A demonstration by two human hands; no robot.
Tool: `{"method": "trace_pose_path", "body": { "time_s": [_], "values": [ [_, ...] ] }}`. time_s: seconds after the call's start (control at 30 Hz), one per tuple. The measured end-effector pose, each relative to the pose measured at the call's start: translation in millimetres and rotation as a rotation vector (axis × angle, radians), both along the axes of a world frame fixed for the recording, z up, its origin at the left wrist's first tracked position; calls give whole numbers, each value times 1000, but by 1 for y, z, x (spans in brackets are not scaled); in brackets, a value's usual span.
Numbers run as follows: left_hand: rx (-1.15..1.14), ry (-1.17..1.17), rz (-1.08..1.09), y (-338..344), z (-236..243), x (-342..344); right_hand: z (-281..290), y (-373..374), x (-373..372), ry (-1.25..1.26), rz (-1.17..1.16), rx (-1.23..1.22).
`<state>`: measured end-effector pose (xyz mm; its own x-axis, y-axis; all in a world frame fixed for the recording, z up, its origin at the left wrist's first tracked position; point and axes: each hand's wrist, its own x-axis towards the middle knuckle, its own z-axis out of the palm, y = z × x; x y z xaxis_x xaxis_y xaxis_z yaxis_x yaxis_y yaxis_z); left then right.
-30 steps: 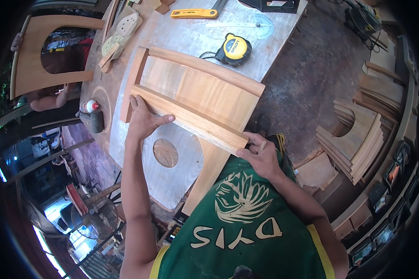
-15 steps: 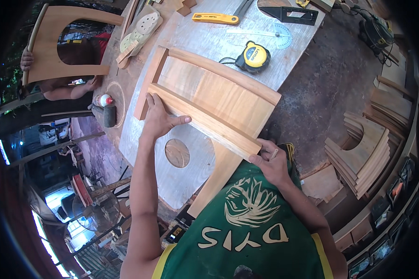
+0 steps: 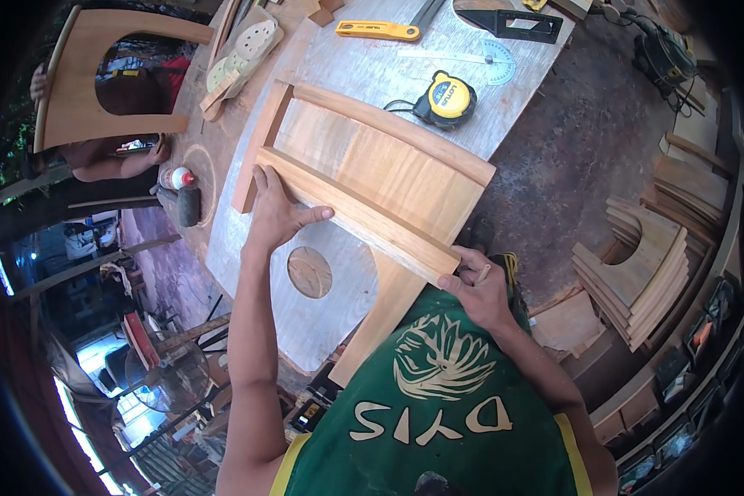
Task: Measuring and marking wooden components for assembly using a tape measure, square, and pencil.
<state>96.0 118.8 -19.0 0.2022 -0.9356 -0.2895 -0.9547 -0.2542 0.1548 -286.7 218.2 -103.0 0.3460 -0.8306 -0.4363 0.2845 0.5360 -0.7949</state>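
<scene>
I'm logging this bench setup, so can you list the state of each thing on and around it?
Wooden frame: flat on the workbench, assembled.
Front rail: lying along the frame's near edge.
Left hand: pressed flat on the rail.
Right hand: gripping the rail's end.
Tape measure: retracted.
Wood stack: piled on the floor.

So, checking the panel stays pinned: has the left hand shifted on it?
No. The left hand lies on the panel's near rail, above the round hole.
</scene>
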Motion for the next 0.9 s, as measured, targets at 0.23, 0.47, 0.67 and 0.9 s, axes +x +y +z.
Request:
{"method": "trace_pose_path", "body": {
  "time_s": [0.23, 0.47, 0.67, 0.9],
  "values": [
    [14, -15, -12, 1, 0, 1, 4, -1, 0, -22, -11, 16],
    [30, 19, -20, -3, 1, 2, 4, -2, 0, 32, 9, 23],
    [20, 51, -34, -5, 2, 1, 6, -3, -1, 40, 23, 31],
    [74, 73, 20, -5, 7, -3, 8, -3, 2, -14, -18, 29]
  ]
}}
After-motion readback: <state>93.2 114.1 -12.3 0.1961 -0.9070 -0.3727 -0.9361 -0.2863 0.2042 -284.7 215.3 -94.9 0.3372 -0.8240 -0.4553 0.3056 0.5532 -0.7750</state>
